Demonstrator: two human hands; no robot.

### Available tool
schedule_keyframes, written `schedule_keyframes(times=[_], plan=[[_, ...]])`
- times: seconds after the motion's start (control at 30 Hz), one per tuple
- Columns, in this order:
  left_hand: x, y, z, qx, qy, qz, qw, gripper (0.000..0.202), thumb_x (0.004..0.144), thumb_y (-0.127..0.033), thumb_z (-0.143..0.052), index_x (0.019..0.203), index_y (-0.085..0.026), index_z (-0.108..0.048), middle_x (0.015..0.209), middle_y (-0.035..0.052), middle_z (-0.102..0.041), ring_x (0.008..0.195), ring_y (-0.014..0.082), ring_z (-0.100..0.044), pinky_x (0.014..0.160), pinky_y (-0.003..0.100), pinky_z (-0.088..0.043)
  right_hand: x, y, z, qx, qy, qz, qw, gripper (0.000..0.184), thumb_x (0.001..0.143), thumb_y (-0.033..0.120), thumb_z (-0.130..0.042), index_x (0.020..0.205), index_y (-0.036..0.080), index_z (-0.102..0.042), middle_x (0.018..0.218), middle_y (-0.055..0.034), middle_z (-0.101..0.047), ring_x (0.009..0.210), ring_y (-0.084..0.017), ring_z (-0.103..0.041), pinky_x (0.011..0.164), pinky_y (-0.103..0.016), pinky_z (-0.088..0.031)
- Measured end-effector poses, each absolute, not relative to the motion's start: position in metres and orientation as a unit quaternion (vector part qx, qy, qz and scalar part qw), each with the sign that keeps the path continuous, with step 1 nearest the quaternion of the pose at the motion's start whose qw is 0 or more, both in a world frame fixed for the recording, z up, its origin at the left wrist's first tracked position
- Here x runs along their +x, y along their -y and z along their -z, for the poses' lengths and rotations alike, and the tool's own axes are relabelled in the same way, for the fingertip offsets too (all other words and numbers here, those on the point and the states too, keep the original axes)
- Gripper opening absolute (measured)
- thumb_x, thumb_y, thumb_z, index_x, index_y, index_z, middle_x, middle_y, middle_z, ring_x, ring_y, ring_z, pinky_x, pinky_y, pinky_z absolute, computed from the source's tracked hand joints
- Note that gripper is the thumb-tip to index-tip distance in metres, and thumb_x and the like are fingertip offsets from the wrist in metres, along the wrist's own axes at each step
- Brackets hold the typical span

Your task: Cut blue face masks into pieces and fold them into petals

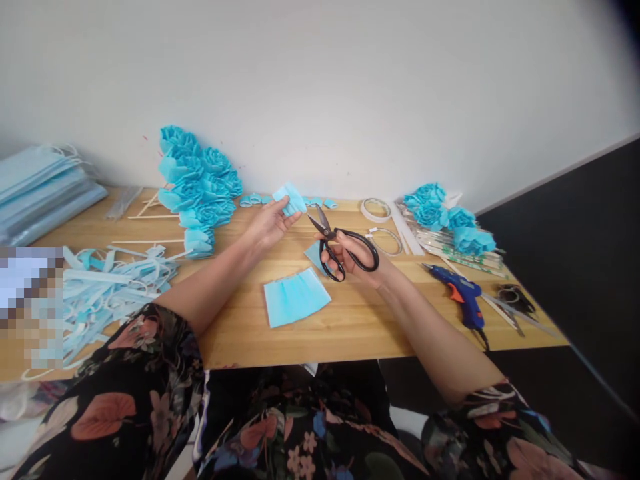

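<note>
Pinched between the fingers of my left hand is a small blue piece of mask fabric, raised above the table. My right hand grips black-handled scissors by their loops. Their blades are parted and point up toward the fabric, close to its lower right edge; I cannot tell whether they touch it. Below lies a larger blue fabric piece, flat on the wooden table. Another blue piece is partly hidden behind the scissors and my right hand.
Blue fabric flowers are stacked at the back left, above cut mask strips. Folded masks lie far left. Tape, wire, more flowers and a blue glue gun stand right. Small blue pieces line the wall.
</note>
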State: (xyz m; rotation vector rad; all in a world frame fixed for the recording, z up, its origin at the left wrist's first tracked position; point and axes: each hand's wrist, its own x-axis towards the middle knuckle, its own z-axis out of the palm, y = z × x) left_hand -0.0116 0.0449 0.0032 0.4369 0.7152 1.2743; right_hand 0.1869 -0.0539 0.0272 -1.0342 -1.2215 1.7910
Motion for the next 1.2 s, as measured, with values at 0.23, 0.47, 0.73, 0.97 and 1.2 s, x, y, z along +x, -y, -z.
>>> schedule_keyframes(times=[0.23,0.47,0.73,0.97,1.2], plan=[[-0.011,-0.045,-0.003,0.188,-0.309,-0.571,0.736,0.014,0.093,-0.008,-0.058,0.081,-0.012,-0.064,0.071,-0.0006,-0.072,0.065,0.0063,-0.069,0.083,0.022,-0.060,0.185,0.052,-0.027,-0.394,0.480,-0.694,0.364,0.058,0.077,0.064,-0.070,0.110,0.017,-0.064,0.076,-0.0021,-0.064,0.056,-0.010,-0.053,0.043,-0.021,-0.043],[-0.008,-0.043,0.001,0.211,-0.304,-0.553,0.747,0.009,0.092,-0.009,-0.060,0.087,-0.012,-0.066,0.078,0.0011,-0.074,0.067,0.0073,-0.070,0.080,0.021,-0.061,0.186,0.047,-0.020,-0.392,0.484,-0.692,0.367,0.057,0.081,0.063,-0.068,0.113,0.017,-0.064,0.078,-0.0023,-0.065,0.058,-0.010,-0.055,0.043,-0.020,-0.045],[-0.005,-0.038,0.001,0.249,-0.289,-0.543,0.748,0.013,0.092,-0.010,-0.060,0.081,-0.011,-0.065,0.074,0.0010,-0.074,0.063,0.0074,-0.069,0.071,0.018,-0.060,0.179,0.029,-0.005,-0.405,0.475,-0.692,0.362,0.058,0.077,0.067,-0.069,0.110,0.019,-0.063,0.076,-0.0008,-0.068,0.053,-0.012,-0.059,0.047,-0.025,-0.051],[-0.004,-0.036,-0.002,0.251,-0.310,-0.548,0.735,0.015,0.094,-0.009,-0.057,0.082,-0.011,-0.065,0.075,0.0010,-0.074,0.064,0.0077,-0.069,0.070,0.019,-0.060,0.172,0.026,0.000,-0.386,0.467,-0.685,0.405,0.055,0.078,0.067,-0.067,0.103,0.018,-0.063,0.070,0.0006,-0.064,0.049,-0.010,-0.053,0.044,-0.023,-0.048],[-0.001,-0.031,-0.004,0.254,-0.319,-0.534,0.741,0.014,0.093,-0.007,-0.058,0.082,-0.011,-0.066,0.074,0.0004,-0.073,0.062,0.0074,-0.068,0.070,0.019,-0.060,0.169,0.036,0.002,-0.381,0.437,-0.692,0.429,0.056,0.076,0.069,-0.067,0.099,0.018,-0.064,0.059,0.0053,-0.053,0.043,-0.007,-0.041,0.041,-0.020,-0.042]])
